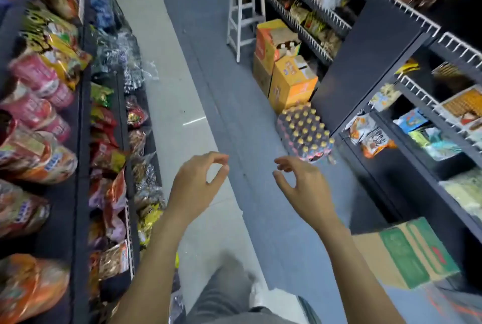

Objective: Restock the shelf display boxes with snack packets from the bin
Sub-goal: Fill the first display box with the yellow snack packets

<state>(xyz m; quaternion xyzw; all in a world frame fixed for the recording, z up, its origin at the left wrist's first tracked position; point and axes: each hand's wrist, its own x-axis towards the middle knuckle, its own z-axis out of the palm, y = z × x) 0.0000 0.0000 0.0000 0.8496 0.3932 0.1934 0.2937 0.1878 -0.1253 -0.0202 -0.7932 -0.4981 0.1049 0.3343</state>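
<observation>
Both hands are raised over the aisle floor [182,88], and neither holds nor touches anything. The left hand [194,188] has its fingers loosely curled, with the index finger and thumb arched toward each other in a ring; whether the tips meet cannot be told because of blur. The right hand [300,188] is relaxed, its fingers bent and slightly apart, the thumb standing clear of them. The two hands are near each other but apart, at about the same height.

Snack packets [39,120] fill the dark shelving on the left, in pink, orange and yellow wrappers; the nearest ones are blurred. More packets [373,138] lie on the right shelf unit [365,57], some in wire-fronted tiers. A bin cannot be picked out with certainty. A green and brown carton [409,250] sits low on the right, close to the right forearm.

Further up the aisle, on the right side, stand a shrink-wrapped pack of bottles [305,133], orange cartons [289,81] and a white stool [245,10]. One grey trouser leg [229,287] shows at the bottom edge.
</observation>
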